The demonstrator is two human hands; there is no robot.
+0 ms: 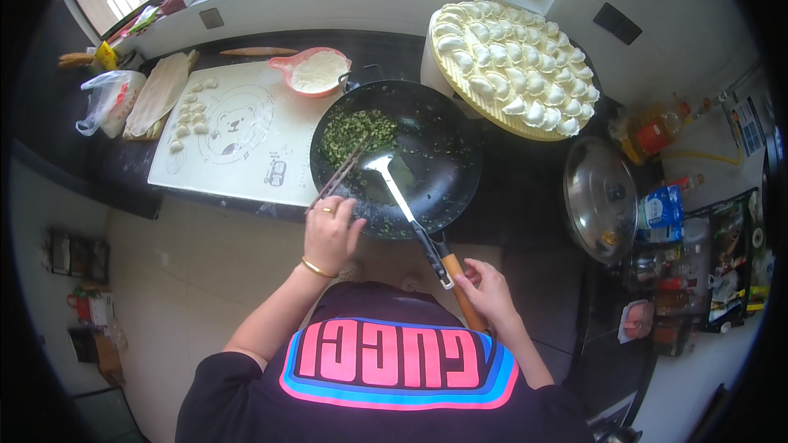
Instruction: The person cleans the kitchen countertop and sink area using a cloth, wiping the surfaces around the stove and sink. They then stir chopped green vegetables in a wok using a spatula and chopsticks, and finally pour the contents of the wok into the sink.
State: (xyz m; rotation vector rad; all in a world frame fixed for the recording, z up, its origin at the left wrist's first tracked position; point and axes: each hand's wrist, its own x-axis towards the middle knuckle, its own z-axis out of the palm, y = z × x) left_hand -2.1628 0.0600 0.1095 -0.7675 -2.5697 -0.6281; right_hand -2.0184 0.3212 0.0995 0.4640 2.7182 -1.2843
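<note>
A black wok [447, 148] sits in front of me, with chopped green filling [355, 133] heaped at its left side and scraps spread over the rest. My left hand [330, 234] is at the near left rim, its fingers closed around a pair of dark chopsticks [349, 166] whose tips reach the filling. A metal spatula [396, 195] with a black grip leans in the wok, its grip lying alongside the wooden wok handle [468, 299]. My right hand [487, 289] curls against that handle; its fingers are partly hidden.
Left lies a white mat [238, 172] with small dough pieces [191, 115] and a pink bowl of flour [320, 72]. A round tray [443, 74] full of dumplings stands at the back right. A metal lid [599, 197], bottles and packets crowd the right side.
</note>
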